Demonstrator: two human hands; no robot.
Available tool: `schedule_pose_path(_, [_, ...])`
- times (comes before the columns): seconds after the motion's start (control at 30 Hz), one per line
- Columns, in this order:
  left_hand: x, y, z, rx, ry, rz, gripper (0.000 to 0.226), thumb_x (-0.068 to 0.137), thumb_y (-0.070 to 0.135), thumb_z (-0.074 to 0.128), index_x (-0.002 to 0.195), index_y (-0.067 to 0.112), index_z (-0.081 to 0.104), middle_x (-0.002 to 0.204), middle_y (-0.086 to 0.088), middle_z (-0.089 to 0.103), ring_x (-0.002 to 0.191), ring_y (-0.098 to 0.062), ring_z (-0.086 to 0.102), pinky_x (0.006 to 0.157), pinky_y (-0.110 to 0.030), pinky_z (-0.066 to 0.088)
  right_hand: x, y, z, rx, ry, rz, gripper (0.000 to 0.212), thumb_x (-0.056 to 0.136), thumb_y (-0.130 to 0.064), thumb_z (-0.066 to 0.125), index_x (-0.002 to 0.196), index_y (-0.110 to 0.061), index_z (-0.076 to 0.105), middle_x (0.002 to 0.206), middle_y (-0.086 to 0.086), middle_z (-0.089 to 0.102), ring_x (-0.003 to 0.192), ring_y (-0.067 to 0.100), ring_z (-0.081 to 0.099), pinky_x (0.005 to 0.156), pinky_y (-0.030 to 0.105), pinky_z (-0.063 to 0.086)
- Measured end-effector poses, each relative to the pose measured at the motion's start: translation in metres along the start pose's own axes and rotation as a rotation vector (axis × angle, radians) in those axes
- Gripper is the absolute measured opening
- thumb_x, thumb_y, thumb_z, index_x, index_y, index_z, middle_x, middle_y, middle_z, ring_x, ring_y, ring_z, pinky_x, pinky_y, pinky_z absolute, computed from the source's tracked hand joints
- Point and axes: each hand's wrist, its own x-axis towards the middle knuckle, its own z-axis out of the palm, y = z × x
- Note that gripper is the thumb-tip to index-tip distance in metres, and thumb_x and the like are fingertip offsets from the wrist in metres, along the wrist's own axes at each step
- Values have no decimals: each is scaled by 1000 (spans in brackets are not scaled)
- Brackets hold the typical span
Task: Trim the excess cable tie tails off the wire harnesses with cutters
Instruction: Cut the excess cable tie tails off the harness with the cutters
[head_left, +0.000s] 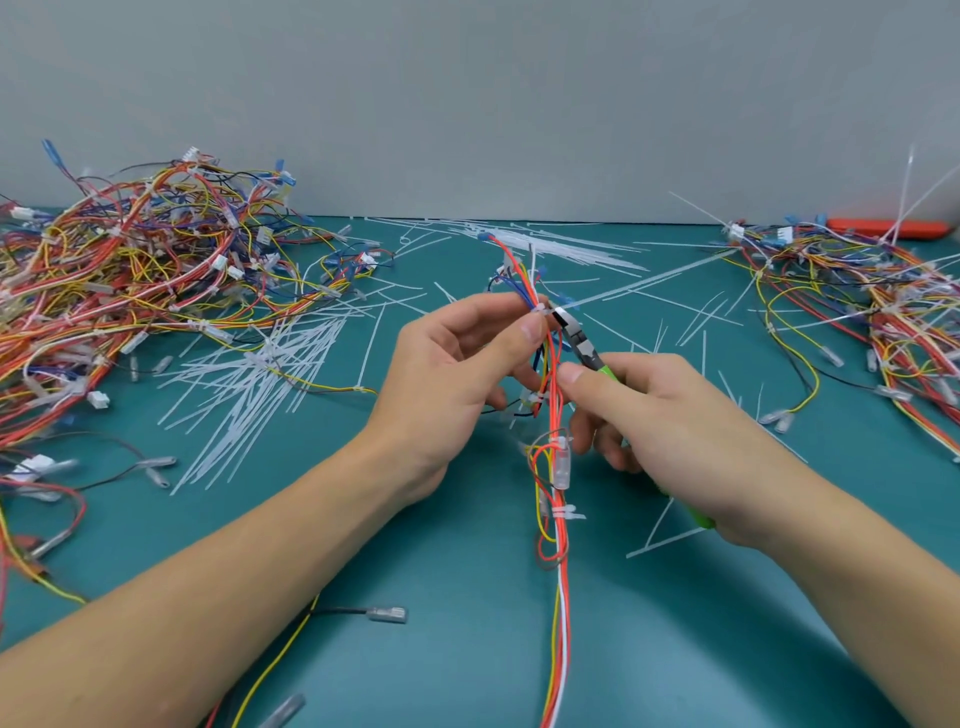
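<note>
While my left hand pinches the wire harness up off the green mat, my right hand is wrapped tight around the green handles of the cutters. My left thumb and fingers squeeze the bundle of red, yellow, white and blue wires just beside a white cable tie.

The metal tip of the cutters sits right at that cable tie, on its right side. A long white tail sticks out from there, up and to the right. I think this is the tail I want to snip. I cannot tell if the blades are already closed on it.

Further down the harness from the cutters, another tie looks short already.

To the left of the harness lies a big pile of harnesses, and many cut tails lie near it. To the right is another pile.

What could go wrong? The blades are very close to the wires. If I tip the cutters in too far, I could nick a wire. My thumb is close too, so it could get pinched. If I cut too far out, a sharp stub stays.
</note>
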Motion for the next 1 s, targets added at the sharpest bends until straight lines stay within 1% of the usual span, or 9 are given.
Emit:
schedule_pose_path(0.1, [-1, 0, 1, 19, 0, 7, 10, 91, 26, 75, 99, 30, 80, 101, 1, 79, 67, -12, 67, 54, -22, 46, 1, 1, -1, 11, -4, -11, 48, 90, -67, 56, 83, -21, 68, 78, 7, 72, 56, 14, 49, 57, 32, 36])
schedule_pose_path(0.27, [-2, -1, 3, 18, -8, -3, 11, 90, 24, 76, 100, 29, 81, 94, 2, 80, 66, -10, 68, 54, -20, 45, 1, 3, -1, -14, -15, -26, 61, 83, -75, 51, 82, -16, 67, 84, 19, 69, 60, 19, 47, 62, 38, 34])
schedule_pose_path(0.33, [-3, -1, 4, 7, -5, -13, 11, 90, 24, 77, 99, 28, 81, 93, 2, 80, 66, -10, 68, 53, -19, 45, 1, 4, 0, -23, -11, -39, 60, 85, -74, 51, 79, -17, 65, 80, 20, 64, 60, 19, 44, 62, 39, 33])
schedule_pose_path(0.37, [-3, -2, 4, 6, -3, -18, 11, 89, 24, 77, 99, 29, 81, 93, 2, 80, 67, -11, 68, 53, -19, 45, 1, 5, 0, -25, -6, -45, 57, 87, -73, 51, 76, -18, 64, 73, 17, 59, 58, 18, 42, 61, 38, 33])
schedule_pose_path(0.47, [-3, -1, 4, 11, -3, -30, 12, 88, 27, 78, 99, 29, 81, 94, 1, 80, 69, -12, 68, 55, -19, 45, 2, 7, 2, -37, 12, -58, 51, 91, -69, 51, 69, -24, 61, 57, -10, 47, 52, 13, 38, 58, 34, 30])
schedule_pose_path(0.6, [-3, 0, 4, 11, -10, -26, 12, 85, 33, 80, 96, 32, 81, 92, 3, 80, 69, -11, 70, 55, -17, 44, 2, 8, 5, -84, 50, -90, 48, 100, -63, 49, 65, -32, 59, 48, -18, 47, 45, 4, 38, 53, 28, 31])
schedule_pose_path(0.7, [-4, 0, 5, 7, -8, -28, 10, 85, 33, 81, 95, 34, 82, 93, 3, 80, 69, -11, 70, 55, -17, 44, 1, 7, 6, -152, 98, -123, 50, 104, -58, 47, 63, -31, 54, 48, -17, 48, 44, 5, 38, 46, 18, 30])
schedule_pose_path(0.87, [-4, -1, 5, -47, 0, -68, 19, 82, 32, 80, 100, 26, 81, 94, 0, 80, 72, -13, 70, 56, -17, 44, 2, 7, 6, -192, 108, -121, 55, 105, -59, 45, 67, -19, 50, 49, -17, 49, 45, 5, 39, 51, 24, 31])
schedule_pose_path(1.0, [-5, -1, 6, -43, 12, -66, 20, 82, 31, 80, 101, 24, 81, 95, 0, 80, 71, -12, 69, 56, -19, 44, 1, 8, 6, -129, 61, -121, 53, 104, -61, 43, 67, -24, 52, 50, -16, 51, 46, 7, 40, 56, 32, 32])
